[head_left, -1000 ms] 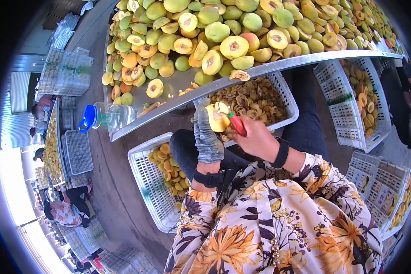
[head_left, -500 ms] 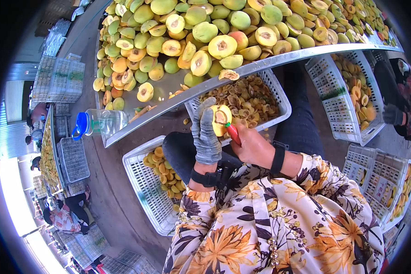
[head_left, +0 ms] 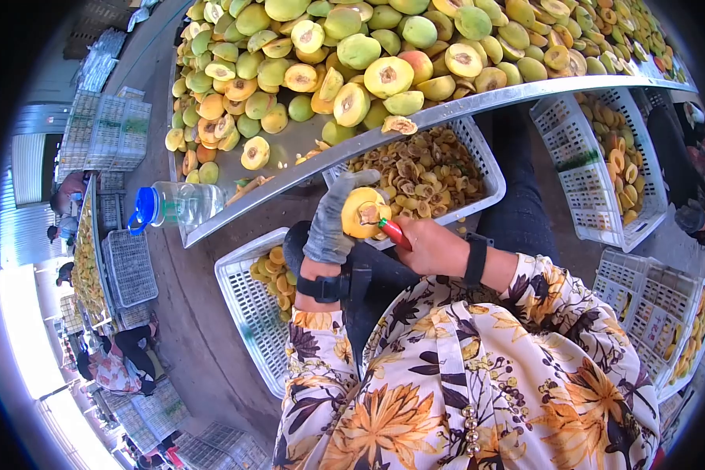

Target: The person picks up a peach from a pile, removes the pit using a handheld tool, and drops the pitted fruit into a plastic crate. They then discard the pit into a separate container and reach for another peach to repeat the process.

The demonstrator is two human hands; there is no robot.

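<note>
In a grey knitted glove, my left hand [head_left: 329,223] is closed round a yellow peach half [head_left: 359,215], its cut face turned up and to the right. A rough brown hollow shows at the centre of that face. My bare right hand [head_left: 437,251] grips a small pitting tool with a red handle [head_left: 395,233] and a green collar. The tool's tip meets the fruit at the hollow; its working end is hidden there. Both hands are over my lap, just short of a white crate [head_left: 489,176] of brown and yellow peach scraps.
A metal-edged table [head_left: 446,104] heaped with halved peaches [head_left: 388,76] crosses ahead. A blue-capped bottle [head_left: 184,202] lies at its left corner. One white crate [head_left: 247,313] with peach pieces is at my left; other crates [head_left: 587,168] stand right. People work far left.
Both hands have shifted slightly left. The peach half has turned, and the tool has moved from its right edge to the middle of the cut face.
</note>
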